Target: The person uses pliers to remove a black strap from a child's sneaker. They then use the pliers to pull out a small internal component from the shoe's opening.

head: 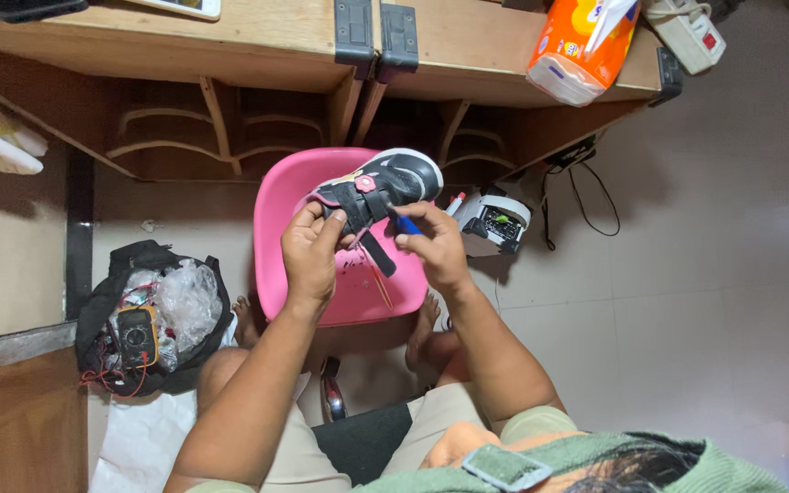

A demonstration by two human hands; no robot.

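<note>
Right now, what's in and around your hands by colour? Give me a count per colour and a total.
Pink: 1, the plastic chair under the hands.
Black with pink trim: 1, the shoe gripped by the left hand.
Blue: 1, the small tool held in the right hand fingers.
Total: 3

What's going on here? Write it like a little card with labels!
Left hand: left hand grips the small black and pink shoe from below.
Right hand: right hand pinches a blue tool against the shoe.
Under the shoe: a pink plastic chair.
On the floor: a black bag with a yellow meter.
Above: a wooden table with an orange tissue pack.
</note>
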